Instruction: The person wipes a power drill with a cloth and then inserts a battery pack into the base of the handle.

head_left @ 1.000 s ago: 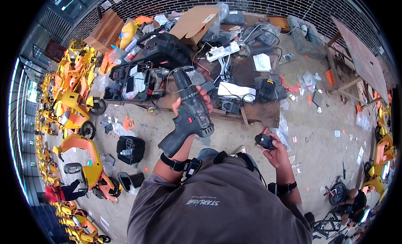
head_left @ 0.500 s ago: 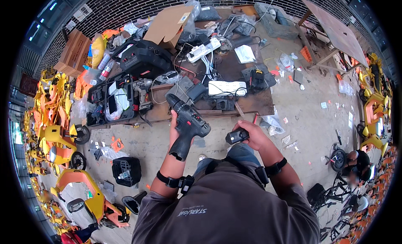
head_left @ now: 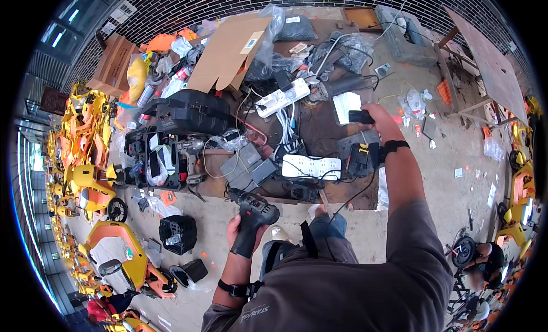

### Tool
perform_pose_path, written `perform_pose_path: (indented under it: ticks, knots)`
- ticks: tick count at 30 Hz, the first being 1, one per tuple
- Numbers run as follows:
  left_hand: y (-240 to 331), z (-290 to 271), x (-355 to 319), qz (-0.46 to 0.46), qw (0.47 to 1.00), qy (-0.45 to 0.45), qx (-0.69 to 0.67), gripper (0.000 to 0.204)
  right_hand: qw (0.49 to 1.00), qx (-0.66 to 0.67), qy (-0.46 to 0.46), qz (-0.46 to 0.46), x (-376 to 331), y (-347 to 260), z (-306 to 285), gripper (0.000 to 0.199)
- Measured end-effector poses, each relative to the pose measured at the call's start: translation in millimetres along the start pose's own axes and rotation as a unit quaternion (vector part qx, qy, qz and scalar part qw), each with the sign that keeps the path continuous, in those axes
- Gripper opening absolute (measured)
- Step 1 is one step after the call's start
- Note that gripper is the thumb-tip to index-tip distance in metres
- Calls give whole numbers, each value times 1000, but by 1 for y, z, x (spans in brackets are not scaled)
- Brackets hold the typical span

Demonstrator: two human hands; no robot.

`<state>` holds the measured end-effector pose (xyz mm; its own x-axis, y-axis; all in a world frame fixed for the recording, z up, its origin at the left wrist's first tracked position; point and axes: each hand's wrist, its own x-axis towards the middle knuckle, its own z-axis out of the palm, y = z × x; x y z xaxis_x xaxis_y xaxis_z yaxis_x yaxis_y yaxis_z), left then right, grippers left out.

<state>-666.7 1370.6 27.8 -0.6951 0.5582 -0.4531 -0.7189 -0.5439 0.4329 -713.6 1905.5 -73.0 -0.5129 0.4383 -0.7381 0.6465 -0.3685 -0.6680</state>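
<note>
My left hand [head_left: 233, 232] is wrapped round the grip of a black cordless drill [head_left: 254, 213], held in front of the table's near edge. The drill's chuck points away to the upper left, and no battery shows at the grip's lower end. My right arm reaches out over the right side of the table. In the fingers of my right hand [head_left: 380, 120] is a dark battery pack [head_left: 359, 117], above a white sheet of paper [head_left: 345, 105]. Nearer to me than that hand sits a black-and-yellow battery charger [head_left: 359, 158].
White power strips [head_left: 311, 167] and tangled cables lie across the cluttered table. On its left are an open tool case [head_left: 162, 161], a black hard case [head_left: 191, 112] and a cardboard box [head_left: 225, 52]. A black crate [head_left: 177, 234] and yellow scooters [head_left: 123, 252] stand left; a person [head_left: 488, 263] crouches right.
My right hand has swung from near my waist out to the far right over the table, carrying the battery pack. My left hand with the drill has come lower and closer to me.
</note>
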Motion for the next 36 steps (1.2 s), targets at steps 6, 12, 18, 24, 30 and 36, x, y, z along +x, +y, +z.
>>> perform_pose_path:
  ticks: [6,12,18,24,30,36]
  knots:
    - [6,59,7,86,992,63,70,93,983,-178,33,14,85,4,7,31]
    - [3,73,5,54,993,70,82,93,964,-236,-40,-113,-2,-84,2,24]
    - [-3,70,0,51,990,106,77,80,953,-211,-44,-211,-25,-92,-6,21]
    - [4,68,-21,108,985,39,130,86,915,-182,-103,-345,-172,-89,29,21]
    - [8,58,-67,139,974,-21,176,99,765,-278,-328,-480,-352,-1,129,18]
    - [5,22,-143,165,930,-26,328,104,655,-460,-261,-539,-429,65,210,26]
